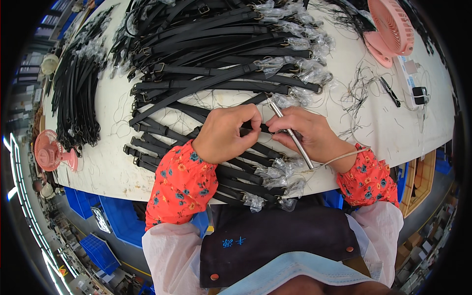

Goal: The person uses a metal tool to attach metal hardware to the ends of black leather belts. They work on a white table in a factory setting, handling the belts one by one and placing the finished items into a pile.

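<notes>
You're pinching a black strap (255, 129) w/ left hand (227, 132) fingers, right hand (307, 132) gripping metal tool (291, 132); next likely needs steady trimming.

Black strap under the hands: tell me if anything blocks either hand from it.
Nothing visible does. The left hand pinches the black leather strap directly, and the right hand, holding a slim silver metal tool, touches it too.

Hands (268, 130) on black strap (255, 129)
</notes>
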Tool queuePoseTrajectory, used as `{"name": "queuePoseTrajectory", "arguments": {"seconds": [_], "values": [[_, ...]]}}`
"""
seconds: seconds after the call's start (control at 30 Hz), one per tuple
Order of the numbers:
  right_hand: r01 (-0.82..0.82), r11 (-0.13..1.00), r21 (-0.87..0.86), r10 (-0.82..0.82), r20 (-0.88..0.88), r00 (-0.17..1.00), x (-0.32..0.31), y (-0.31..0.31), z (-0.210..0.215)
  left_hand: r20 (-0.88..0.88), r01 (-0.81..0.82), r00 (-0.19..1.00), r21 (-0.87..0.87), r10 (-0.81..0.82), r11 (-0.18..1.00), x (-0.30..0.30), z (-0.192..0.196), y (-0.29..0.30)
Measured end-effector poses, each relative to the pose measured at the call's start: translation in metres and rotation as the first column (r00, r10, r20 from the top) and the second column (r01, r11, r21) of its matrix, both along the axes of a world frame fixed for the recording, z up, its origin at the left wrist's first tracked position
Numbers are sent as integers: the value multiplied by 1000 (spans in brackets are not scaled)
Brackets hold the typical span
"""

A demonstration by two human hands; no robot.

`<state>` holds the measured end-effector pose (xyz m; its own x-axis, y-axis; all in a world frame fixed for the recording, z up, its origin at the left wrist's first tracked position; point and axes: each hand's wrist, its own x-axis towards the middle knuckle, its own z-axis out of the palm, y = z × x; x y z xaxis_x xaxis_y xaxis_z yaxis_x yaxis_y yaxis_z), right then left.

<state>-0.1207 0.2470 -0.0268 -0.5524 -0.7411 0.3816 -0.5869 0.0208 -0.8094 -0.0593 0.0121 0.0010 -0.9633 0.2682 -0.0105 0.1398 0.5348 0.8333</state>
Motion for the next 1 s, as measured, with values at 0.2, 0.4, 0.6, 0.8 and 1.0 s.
{"name": "queuePoseTrajectory", "arguments": {"seconds": [0.2,0.4,0.6,0.8,1.0], "values": [[-3,1000,-3,3,22,1000,0,-2,3,63,6,998,252,-22,968,-2,-9,-3],[3,1000,-30,-1,57,998,0,-2,4,240,-80,970,460,-37,884,-5,-12,-3],[-9,1000,-30,11,80,997,0,-1,2,237,3,967,355,-93,935,-4,-14,-4],[36,999,12,-38,273,961,3,1,9,193,13,979,257,-64,966,-3,-10,1],[99,977,-190,65,705,706,-1,4,19,171,10,984,225,-49,974,-2,-9,2]]}}
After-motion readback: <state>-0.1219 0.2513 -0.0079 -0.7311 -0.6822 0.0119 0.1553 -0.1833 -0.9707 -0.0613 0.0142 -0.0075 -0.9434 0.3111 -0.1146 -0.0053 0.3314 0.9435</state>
